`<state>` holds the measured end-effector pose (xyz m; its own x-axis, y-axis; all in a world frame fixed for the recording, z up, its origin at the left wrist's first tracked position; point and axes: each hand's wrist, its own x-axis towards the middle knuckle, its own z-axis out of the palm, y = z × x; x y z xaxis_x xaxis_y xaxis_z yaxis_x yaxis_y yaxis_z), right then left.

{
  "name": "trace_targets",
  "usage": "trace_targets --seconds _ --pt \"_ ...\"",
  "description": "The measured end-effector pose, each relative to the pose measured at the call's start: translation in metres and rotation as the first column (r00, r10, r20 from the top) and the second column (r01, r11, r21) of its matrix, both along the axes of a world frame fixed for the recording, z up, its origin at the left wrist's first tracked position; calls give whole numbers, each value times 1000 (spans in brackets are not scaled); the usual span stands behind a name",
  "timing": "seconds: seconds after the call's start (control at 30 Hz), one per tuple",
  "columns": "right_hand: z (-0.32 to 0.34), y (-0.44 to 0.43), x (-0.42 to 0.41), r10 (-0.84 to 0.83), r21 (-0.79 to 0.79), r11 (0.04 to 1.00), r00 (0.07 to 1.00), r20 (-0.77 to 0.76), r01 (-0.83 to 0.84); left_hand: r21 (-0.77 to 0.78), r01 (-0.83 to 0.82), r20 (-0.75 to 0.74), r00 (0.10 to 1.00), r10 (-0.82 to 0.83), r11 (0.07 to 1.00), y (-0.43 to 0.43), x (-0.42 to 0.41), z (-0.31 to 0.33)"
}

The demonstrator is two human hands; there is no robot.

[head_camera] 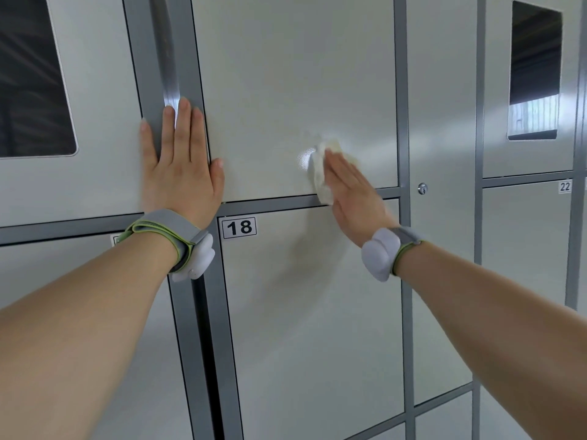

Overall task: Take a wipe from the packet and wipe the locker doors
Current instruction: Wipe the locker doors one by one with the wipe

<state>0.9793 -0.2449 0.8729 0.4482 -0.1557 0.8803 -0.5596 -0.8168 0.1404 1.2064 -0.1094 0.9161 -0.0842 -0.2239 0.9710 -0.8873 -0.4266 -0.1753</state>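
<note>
A pale grey locker door point(286, 74) fills the upper middle. My right hand point(352, 192) presses a crumpled white wipe point(320, 173) flat against its lower right part, close to the door's bottom edge. A small wet shine shows on the door just left of the wipe. My left hand point(181, 166) lies flat with fingers spread on the grey frame post point(158, 58) and the left edge of that door, holding nothing. The door below carries a label 18 point(239, 227). The wipe packet is not in view.
More locker doors surround these: one at left with a dark window point(28, 74), one at right with a window point(535, 71), and one labelled 22 point(564, 186). A narrow panel bears a key lock point(422, 188). Both wrists wear grey bands.
</note>
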Motion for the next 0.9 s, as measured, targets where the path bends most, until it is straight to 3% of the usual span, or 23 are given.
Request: trace_targets --seconds 0.1,0.23,0.4,0.53,0.67,0.9 --pt "22 -1 -1 -54 71 996 997 56 50 1 -4 3 1000 4 1000 0 0 0" --pt "5 0 4 -34 79 997 995 93 27 4 2 -8 1000 -2 1000 1 0 0" --pt "-23 0 -6 -15 40 999 1000 17 15 -10 25 -60 998 -26 1000 0 -10 0" --pt "0 2 -6 -87 79 993 996 29 85 -53 45 -160 986 -53 998 -8 -24 -1" --pt "19 3 0 -153 149 979 985 83 140 -46 27 -157 987 -34 999 -10 -25 -3" --pt "-27 4 0 -119 132 986 987 103 105 -31 9 -142 990 -13 999 -10 -24 -5"
